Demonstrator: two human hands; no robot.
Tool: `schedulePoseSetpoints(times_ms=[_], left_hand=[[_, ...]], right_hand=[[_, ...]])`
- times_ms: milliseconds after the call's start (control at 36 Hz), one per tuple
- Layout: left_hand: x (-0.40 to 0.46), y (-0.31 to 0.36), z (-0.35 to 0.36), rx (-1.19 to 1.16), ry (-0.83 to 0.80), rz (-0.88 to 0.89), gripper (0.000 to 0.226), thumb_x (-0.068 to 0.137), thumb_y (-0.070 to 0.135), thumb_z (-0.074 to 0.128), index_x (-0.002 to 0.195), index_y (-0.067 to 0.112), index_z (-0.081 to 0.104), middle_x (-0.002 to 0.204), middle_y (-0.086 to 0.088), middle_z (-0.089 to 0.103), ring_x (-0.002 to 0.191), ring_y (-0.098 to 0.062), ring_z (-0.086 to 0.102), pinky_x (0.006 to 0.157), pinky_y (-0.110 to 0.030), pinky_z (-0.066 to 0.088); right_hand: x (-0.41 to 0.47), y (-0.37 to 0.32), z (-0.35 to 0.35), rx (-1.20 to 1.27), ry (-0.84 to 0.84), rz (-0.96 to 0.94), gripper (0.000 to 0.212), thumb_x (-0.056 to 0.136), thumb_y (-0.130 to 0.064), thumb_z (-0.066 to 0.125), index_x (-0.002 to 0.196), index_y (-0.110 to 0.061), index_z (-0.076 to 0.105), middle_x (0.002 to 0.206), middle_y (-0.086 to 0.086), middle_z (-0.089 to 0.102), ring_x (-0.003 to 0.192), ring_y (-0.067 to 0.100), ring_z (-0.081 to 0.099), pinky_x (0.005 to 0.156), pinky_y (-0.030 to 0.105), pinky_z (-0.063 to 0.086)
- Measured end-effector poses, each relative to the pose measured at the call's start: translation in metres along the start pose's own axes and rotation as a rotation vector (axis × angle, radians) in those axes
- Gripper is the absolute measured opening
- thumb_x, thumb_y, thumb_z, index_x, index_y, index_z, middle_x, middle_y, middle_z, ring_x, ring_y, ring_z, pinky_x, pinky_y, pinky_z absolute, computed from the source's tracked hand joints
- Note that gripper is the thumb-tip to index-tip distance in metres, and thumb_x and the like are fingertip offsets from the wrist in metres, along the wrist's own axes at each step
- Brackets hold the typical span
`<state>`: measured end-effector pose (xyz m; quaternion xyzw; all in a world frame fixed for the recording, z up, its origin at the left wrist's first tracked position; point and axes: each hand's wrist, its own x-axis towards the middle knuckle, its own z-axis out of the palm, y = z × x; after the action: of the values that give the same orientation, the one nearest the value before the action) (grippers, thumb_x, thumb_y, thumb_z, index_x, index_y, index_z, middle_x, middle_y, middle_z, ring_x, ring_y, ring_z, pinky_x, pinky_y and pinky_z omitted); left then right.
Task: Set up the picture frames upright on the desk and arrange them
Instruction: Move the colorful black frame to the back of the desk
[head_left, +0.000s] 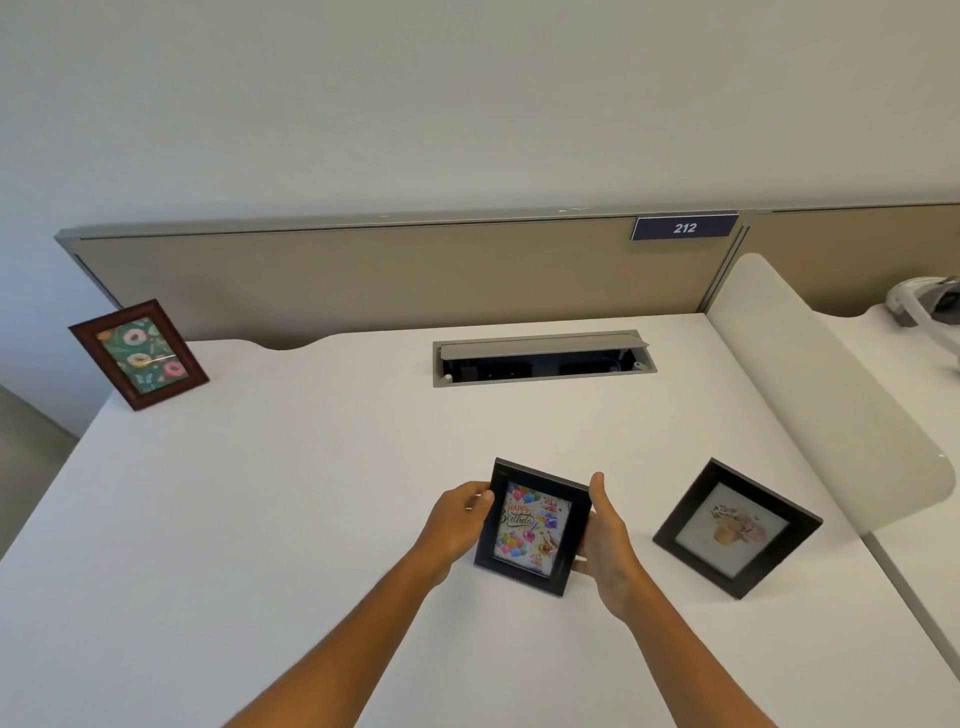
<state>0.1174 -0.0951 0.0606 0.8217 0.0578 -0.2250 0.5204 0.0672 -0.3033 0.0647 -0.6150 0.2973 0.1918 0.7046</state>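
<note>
A black frame with a "Happy Birthday" picture (530, 527) stands tilted near the front middle of the white desk (291, 467). My left hand (460, 517) grips its left edge, thumb on the front. My right hand (605, 540) holds its right edge, fingers behind it. A second black frame with a flower picture (736, 527) stands upright to the right, apart from my hands. A brown wooden frame with a donut picture (139, 354) stands upright at the desk's far left corner.
An open cable tray (543, 358) is set into the desk at the back middle. A beige partition (363, 280) with a "212" sign (684, 227) runs behind. A white rounded divider (810, 395) borders the right side; a white device (930, 306) lies beyond it.
</note>
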Motion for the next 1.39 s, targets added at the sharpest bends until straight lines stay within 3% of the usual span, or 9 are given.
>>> schedulePoseSetpoints(times_ms=[139, 222, 389, 611, 833, 1028, 1139, 1222, 1389], left_hand=[[0.003, -0.005, -0.01, 0.0, 0.014, 0.023, 0.031, 0.107, 0.035, 0.049, 0.129, 0.02, 0.065, 0.123, 0.004, 0.071, 0.108, -0.013, 0.065, 0.073, -0.015, 0.048], [0.006, -0.009, -0.024, -0.001, 0.037, 0.034, 0.027, 0.107, 0.033, 0.05, 0.122, 0.02, 0.068, 0.115, 0.003, 0.073, 0.105, -0.014, 0.067, 0.069, -0.013, 0.047], [0.015, -0.013, -0.066, -0.048, 0.067, 0.031, 0.02, 0.107, 0.03, 0.052, 0.108, 0.025, 0.071, 0.105, 0.006, 0.075, 0.102, -0.013, 0.07, 0.088, -0.035, 0.059], [0.044, -0.006, -0.135, -0.064, 0.164, 0.027, 0.027, 0.107, 0.03, 0.052, 0.122, 0.016, 0.069, 0.114, -0.001, 0.074, 0.107, -0.018, 0.07, 0.091, -0.035, 0.057], [0.103, 0.005, -0.202, -0.053, 0.236, 0.041, 0.016, 0.107, 0.03, 0.052, 0.109, 0.023, 0.065, 0.106, 0.0, 0.072, 0.104, -0.022, 0.07, 0.086, -0.035, 0.056], [0.164, 0.02, -0.248, -0.017, 0.303, 0.026, 0.022, 0.107, 0.032, 0.05, 0.112, 0.017, 0.065, 0.113, -0.005, 0.071, 0.107, -0.027, 0.068, 0.095, -0.046, 0.058], [0.199, 0.028, -0.266, -0.006, 0.345, 0.02, 0.03, 0.107, 0.032, 0.049, 0.12, 0.01, 0.065, 0.12, -0.012, 0.07, 0.11, -0.03, 0.067, 0.098, -0.049, 0.057], [0.221, 0.033, -0.274, -0.015, 0.365, 0.018, 0.032, 0.108, 0.033, 0.049, 0.124, 0.01, 0.064, 0.123, -0.012, 0.069, 0.113, -0.03, 0.066, 0.1, -0.05, 0.057], [0.257, 0.038, -0.282, -0.034, 0.355, 0.016, 0.034, 0.108, 0.033, 0.048, 0.126, 0.009, 0.063, 0.127, -0.013, 0.068, 0.116, -0.031, 0.065, 0.102, -0.052, 0.055]], right_hand=[[0.005, -0.001, 0.009, 0.01, 0.01, -0.013, 0.091, 0.083, -0.098, 0.031, 0.132, -0.035, 0.075, 0.124, -0.004, 0.082, 0.125, 0.027, 0.071, 0.107, 0.055, 0.046], [0.01, -0.006, 0.021, -0.012, -0.01, -0.018, 0.092, 0.082, -0.1, 0.031, 0.131, -0.035, 0.075, 0.123, -0.005, 0.083, 0.125, 0.026, 0.071, 0.111, 0.056, 0.046], [0.027, -0.031, 0.056, -0.067, -0.07, -0.047, 0.088, 0.087, -0.095, 0.028, 0.134, -0.036, 0.073, 0.128, -0.004, 0.081, 0.126, 0.025, 0.071, 0.106, 0.054, 0.048], [0.063, -0.084, 0.124, -0.14, -0.137, -0.088, 0.075, 0.093, -0.088, 0.026, 0.13, -0.039, 0.07, 0.131, -0.003, 0.076, 0.122, 0.022, 0.068, 0.108, 0.053, 0.045], [0.12, -0.133, 0.187, -0.143, -0.186, -0.088, 0.076, 0.097, -0.086, 0.029, 0.134, -0.033, 0.069, 0.131, 0.0, 0.078, 0.126, 0.024, 0.068, 0.113, 0.054, 0.043], [0.175, -0.18, 0.233, -0.125, -0.176, -0.112, 0.073, 0.095, -0.087, 0.038, 0.135, -0.034, 0.068, 0.129, -0.001, 0.079, 0.125, 0.022, 0.069, 0.118, 0.056, 0.042], [0.2, -0.207, 0.253, -0.127, -0.181, -0.107, 0.064, 0.098, -0.084, 0.037, 0.126, -0.036, 0.069, 0.125, -0.001, 0.079, 0.122, 0.021, 0.07, 0.121, 0.056, 0.041], [0.219, -0.224, 0.263, -0.14, -0.194, -0.095, 0.077, 0.1, -0.082, 0.033, 0.143, -0.026, 0.063, 0.14, 0.006, 0.073, 0.134, 0.029, 0.064, 0.126, 0.06, 0.034], [0.25, -0.243, 0.275, -0.129, -0.172, -0.08, 0.081, 0.102, -0.08, 0.031, 0.145, -0.019, 0.063, 0.146, 0.011, 0.069, 0.139, 0.035, 0.059, 0.129, 0.063, 0.027]])
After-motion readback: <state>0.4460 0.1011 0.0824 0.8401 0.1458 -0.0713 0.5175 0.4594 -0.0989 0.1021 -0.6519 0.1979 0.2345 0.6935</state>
